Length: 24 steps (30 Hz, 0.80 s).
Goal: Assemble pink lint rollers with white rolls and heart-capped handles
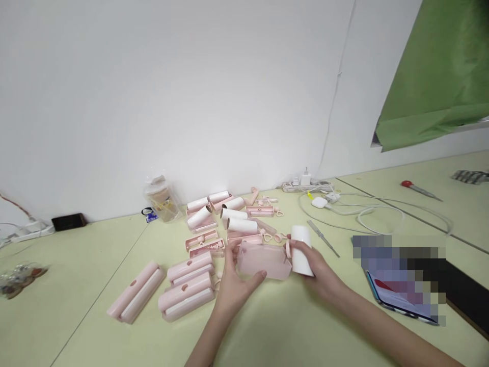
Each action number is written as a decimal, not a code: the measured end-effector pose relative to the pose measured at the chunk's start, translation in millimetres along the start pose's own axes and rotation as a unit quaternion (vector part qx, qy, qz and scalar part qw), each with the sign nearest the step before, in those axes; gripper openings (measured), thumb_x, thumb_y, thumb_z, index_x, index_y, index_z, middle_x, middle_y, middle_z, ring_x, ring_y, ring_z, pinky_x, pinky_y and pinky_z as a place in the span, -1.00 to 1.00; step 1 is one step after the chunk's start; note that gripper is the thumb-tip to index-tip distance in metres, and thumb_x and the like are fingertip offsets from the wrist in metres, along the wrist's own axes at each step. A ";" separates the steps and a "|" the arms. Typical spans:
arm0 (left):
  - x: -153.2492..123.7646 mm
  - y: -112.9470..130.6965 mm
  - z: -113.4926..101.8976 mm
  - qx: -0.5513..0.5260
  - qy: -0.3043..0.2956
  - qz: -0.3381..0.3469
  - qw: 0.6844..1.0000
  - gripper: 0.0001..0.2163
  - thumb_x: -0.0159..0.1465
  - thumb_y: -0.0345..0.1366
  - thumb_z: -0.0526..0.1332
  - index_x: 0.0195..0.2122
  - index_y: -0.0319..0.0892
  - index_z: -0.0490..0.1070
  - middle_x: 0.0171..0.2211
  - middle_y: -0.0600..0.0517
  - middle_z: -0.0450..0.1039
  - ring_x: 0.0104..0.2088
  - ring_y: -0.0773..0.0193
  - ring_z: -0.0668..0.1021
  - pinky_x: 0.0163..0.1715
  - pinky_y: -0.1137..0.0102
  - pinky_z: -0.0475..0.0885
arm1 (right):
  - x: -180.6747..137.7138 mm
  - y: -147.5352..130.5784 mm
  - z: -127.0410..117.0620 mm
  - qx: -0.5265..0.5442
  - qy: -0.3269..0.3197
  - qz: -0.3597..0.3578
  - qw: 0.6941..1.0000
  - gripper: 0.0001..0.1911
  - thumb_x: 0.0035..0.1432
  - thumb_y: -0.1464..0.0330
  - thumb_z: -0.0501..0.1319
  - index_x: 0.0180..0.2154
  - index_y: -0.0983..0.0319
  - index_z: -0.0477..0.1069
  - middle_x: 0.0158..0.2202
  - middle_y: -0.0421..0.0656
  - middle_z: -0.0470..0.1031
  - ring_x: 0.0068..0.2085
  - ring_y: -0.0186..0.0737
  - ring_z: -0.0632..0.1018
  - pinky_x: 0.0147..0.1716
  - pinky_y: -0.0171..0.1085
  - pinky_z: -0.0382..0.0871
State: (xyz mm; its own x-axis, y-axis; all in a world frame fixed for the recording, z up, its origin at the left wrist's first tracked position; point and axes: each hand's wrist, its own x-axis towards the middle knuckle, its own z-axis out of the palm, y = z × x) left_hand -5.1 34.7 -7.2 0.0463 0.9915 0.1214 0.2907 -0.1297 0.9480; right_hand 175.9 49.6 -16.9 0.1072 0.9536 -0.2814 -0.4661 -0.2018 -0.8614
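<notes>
My left hand (237,281) curls its thumb and fingers around a translucent pink plastic cover (262,261) above the table front. In my right hand (318,269) stands a white paper roll (301,239), nearly upright, just right of the cover. A small pink piece (288,248) shows at the right fingertips; whether it belongs to the cover is unclear. Behind my hands lie several loose white rolls (242,226), pink trays (201,239) and heart-shaped loops (280,213). To the left are pink lint rollers (188,298) fitted with white rolls, one set apart (136,291).
A phone (401,300) lies at the right, partly blurred. Tweezers (323,238), white cables (367,211) and a power strip (307,186) sit further back. A bagged cup (162,199) stands by the wall. Far right is a red-handled screwdriver (420,189).
</notes>
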 end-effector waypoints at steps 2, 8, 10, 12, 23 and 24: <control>-5.2 -5.1 0.3 0.102 -0.033 -0.027 0.994 -0.42 -0.06 -0.30 0.28 0.02 -0.09 0.14 -0.09 -0.07 0.25 -0.01 0.04 0.32 -0.01 0.16 0.20 | 2.6 -11.6 -5.0 -0.045 0.009 -0.045 0.998 -0.67 -0.09 0.28 0.31 -0.24 0.20 0.31 -0.52 -0.29 0.36 -0.55 -0.35 0.39 -0.58 -0.39 0.30; -13.4 -7.4 7.1 0.205 -0.037 0.077 0.975 -0.33 -0.07 -0.23 0.32 0.10 -0.09 0.14 0.11 -0.10 0.12 0.14 -0.07 0.09 0.09 0.08 0.00 | -4.6 -25.3 -5.6 -0.120 -0.052 -0.088 0.987 -0.68 -0.11 0.27 0.33 -0.30 0.22 0.31 -0.56 -0.31 0.37 -0.57 -0.36 0.36 -0.59 -0.39 0.22; -17.6 -0.1 12.0 0.136 -0.049 0.095 0.985 -0.45 0.07 -0.17 0.23 0.09 -0.07 0.14 0.06 -0.09 0.17 0.05 0.03 0.25 0.02 0.16 0.15 | -13.8 -21.9 1.0 -0.117 -0.086 -0.066 0.987 -0.67 -0.06 0.21 0.28 -0.27 0.22 0.31 -0.52 -0.29 0.38 -0.57 -0.35 0.39 -0.56 -0.37 0.26; -22.5 6.5 18.3 0.027 -0.094 0.068 0.993 -0.61 0.19 -0.14 0.12 0.03 -0.10 0.20 -0.12 -0.07 0.30 -0.20 0.18 0.41 -0.18 0.30 0.32 | -24.4 -16.0 8.6 -0.104 -0.123 -0.029 0.987 -0.67 -0.05 0.17 0.26 -0.29 0.22 0.30 -0.51 -0.28 0.37 -0.56 -0.34 0.41 -0.57 -0.36 0.28; -24.7 14.5 21.2 -0.130 -0.043 0.000 0.991 -0.68 0.20 -0.10 0.10 -0.09 -0.10 0.44 -0.10 -0.04 0.36 -0.04 0.15 0.40 -0.03 0.35 0.30 | -46.7 -3.9 18.3 -0.133 -0.185 0.031 0.973 -0.51 0.00 0.08 0.21 -0.05 0.09 0.18 -0.30 -0.22 0.43 -0.53 -0.35 0.47 -0.57 -0.33 0.38; -24.3 14.4 20.9 -0.148 -0.036 -0.012 0.988 -0.68 0.20 -0.11 0.11 -0.10 -0.10 0.44 -0.06 -0.03 0.37 0.01 0.14 0.38 0.01 0.34 0.26 | -47.1 -3.8 18.5 -0.133 -0.182 0.029 0.974 -0.51 0.02 0.07 0.19 -0.04 0.07 0.16 -0.28 -0.22 0.42 -0.52 -0.34 0.48 -0.55 -0.32 0.39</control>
State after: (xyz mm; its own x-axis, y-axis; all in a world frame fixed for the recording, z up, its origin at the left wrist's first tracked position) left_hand 17.9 8.6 -2.6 0.1143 0.9897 0.0867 0.0017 -0.0875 0.9962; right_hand 156.4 9.6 7.5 -0.2535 0.9451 -0.2063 -0.2135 -0.2627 -0.9410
